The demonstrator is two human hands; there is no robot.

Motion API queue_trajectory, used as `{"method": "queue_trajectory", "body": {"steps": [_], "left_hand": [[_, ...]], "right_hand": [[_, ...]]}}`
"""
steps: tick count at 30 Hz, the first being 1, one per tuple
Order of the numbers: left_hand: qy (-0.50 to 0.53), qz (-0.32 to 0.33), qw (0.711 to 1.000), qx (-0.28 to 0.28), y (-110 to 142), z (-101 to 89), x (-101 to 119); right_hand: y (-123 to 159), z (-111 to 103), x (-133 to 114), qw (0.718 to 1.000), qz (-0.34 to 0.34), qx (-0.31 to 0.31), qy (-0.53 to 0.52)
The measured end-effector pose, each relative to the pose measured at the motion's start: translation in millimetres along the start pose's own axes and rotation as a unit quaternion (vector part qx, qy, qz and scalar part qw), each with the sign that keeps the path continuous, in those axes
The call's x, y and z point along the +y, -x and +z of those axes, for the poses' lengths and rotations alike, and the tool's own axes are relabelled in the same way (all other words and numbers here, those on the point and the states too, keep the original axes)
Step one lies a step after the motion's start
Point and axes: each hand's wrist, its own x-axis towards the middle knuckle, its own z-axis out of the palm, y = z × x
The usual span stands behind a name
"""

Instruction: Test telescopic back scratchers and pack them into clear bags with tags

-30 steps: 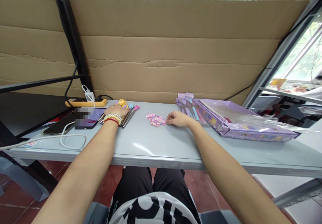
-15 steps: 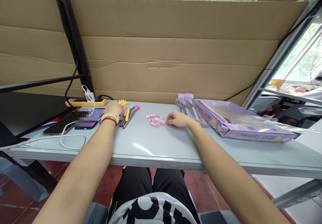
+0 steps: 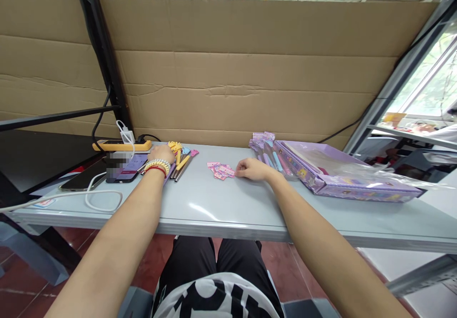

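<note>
My left hand [image 3: 161, 153], with beaded bracelets at its wrist, is at the left side of several pens [image 3: 181, 164]. These have yellow, blue and pink decorated tops and lie side by side on the desk. A purple one shows beside my wrist. The fingers of this hand are hidden, so any grip cannot be made out. My right hand [image 3: 252, 169] rests on the desk with its fingers curled together, at the right edge of a small pile of pink printed cards [image 3: 222, 170]. Whatever its fingertips may hold is hidden.
Bagged pens [image 3: 269, 154] lie beside a purple box [image 3: 342, 175] with clear plastic on it. Phones [image 3: 84, 177], a white cable [image 3: 103, 193] and a yellow power strip [image 3: 143, 145] are at the left. A cardboard sheet [image 3: 250, 70] stands behind the desk [image 3: 228, 208].
My left hand has drawn slightly left, uncovering more of the pens. Some pens have shifted, and a purple one now shows beside the wrist. My right hand and the cards stay put.
</note>
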Motion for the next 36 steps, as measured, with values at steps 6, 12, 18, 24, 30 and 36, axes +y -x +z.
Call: {"method": "queue_trajectory", "body": {"steps": [6, 12, 18, 24, 30, 36], "left_hand": [[-0.01, 0.0, 0.999, 0.051, 1, -0.2, 3], [0.049, 0.077, 0.988, 0.124, 11, -14.2, 17], [0.207, 0.348, 0.913, 0.052, 43, -9.4, 52], [0.254, 0.509, 0.823, -0.011, 82, 4.2, 82], [0.227, 0.449, 0.864, 0.033, 70, -11.6, 71], [0.019, 0.144, 0.989, 0.032, 32, -31.0, 30]], "right_hand": [[0, 0, 0, 1.0, 0.001, 0.0, -0.006], [3, -1, -6, 0.998, -0.022, 0.063, -0.014], [5, 2, -15, 0.972, -0.084, 0.143, -0.169], [2, 9, -27, 0.913, -0.129, 0.053, -0.383], [5, 3, -32, 0.846, -0.106, 0.054, -0.519], [6, -9, -24, 0.808, -0.047, 0.173, -0.562]]}}
